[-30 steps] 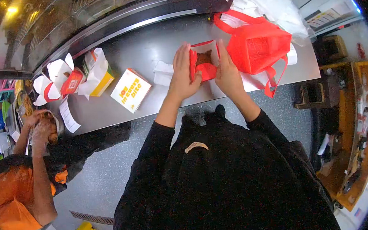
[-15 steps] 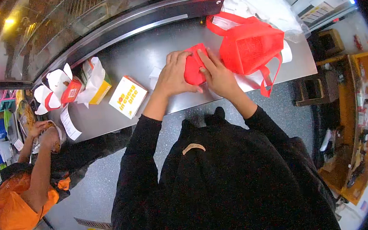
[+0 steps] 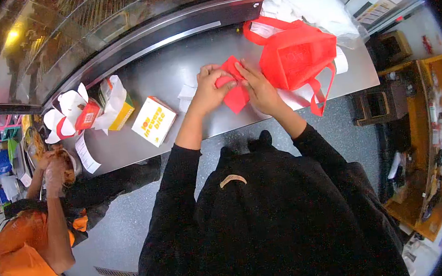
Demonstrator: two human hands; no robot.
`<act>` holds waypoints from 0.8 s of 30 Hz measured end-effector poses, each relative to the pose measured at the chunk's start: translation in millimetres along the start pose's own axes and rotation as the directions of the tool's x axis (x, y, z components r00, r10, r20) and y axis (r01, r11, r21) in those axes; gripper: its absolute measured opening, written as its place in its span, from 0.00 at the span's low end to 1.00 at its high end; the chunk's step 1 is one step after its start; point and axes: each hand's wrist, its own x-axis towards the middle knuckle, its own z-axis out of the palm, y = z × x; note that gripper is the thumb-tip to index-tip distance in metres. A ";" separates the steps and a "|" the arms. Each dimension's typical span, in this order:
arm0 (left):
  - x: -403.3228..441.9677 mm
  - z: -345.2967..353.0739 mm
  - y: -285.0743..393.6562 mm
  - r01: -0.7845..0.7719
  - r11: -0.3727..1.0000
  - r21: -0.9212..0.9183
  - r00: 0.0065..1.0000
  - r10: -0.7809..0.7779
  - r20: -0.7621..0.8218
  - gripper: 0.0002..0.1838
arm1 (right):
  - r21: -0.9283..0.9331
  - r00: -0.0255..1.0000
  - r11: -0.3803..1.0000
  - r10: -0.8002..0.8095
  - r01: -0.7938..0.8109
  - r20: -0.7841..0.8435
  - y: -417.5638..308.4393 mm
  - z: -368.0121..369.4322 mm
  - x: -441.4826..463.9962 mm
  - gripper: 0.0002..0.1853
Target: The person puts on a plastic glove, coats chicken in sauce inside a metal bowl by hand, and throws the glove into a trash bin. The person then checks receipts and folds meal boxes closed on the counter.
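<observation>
Between my two hands is a red folded piece (image 3: 236,101) with pointed flaps; whether it is card or cloth I cannot tell. My left hand (image 3: 208,91) grips its left side, thumb across the top. My right hand (image 3: 261,89) holds its right side, fingers pressed against the fold. Just right of it a red tote bag (image 3: 298,57) stands on the counter, its handle straps loose. Left of my left hand, white slips of paper (image 3: 187,94) lie flat. Farther left is a white box with yellow lettering (image 3: 154,121).
On the steel counter (image 3: 169,57) are a yellow carton with white paper (image 3: 120,110), an open red-and-white carton (image 3: 79,118) and a receipt (image 3: 87,153). White plastic bags (image 3: 315,7) pile up at the back right. A co-worker in orange (image 3: 25,250) handles food at the left.
The red piece has gone from a compact block shape to an opened one with pointed flaps, and my left thumb now lies over it. The co-worker's hands have shifted over the food.
</observation>
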 end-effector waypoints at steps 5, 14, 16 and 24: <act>0.4 6.6 2.1 0.138 0.946 -0.294 0.982 -0.168 -0.081 0.08 | -0.017 1.000 1.000 0.002 -0.002 0.006 3.1 -0.2 -0.8 0.22; 3.0 12.3 3.5 0.236 0.906 -0.351 0.949 -0.292 -0.115 0.07 | -0.104 0.997 0.992 -0.072 0.075 0.032 2.8 -2.2 0.6 0.22; 3.3 12.7 3.8 0.240 0.916 -0.322 0.948 -0.293 -0.128 0.07 | -0.121 0.995 0.988 -0.091 0.096 0.047 2.9 -3.2 0.5 0.22; 5.0 12.3 4.0 0.246 0.921 -0.303 0.942 -0.300 -0.149 0.06 | -0.125 0.987 0.983 -0.125 0.137 0.100 0.6 -10.0 1.2 0.25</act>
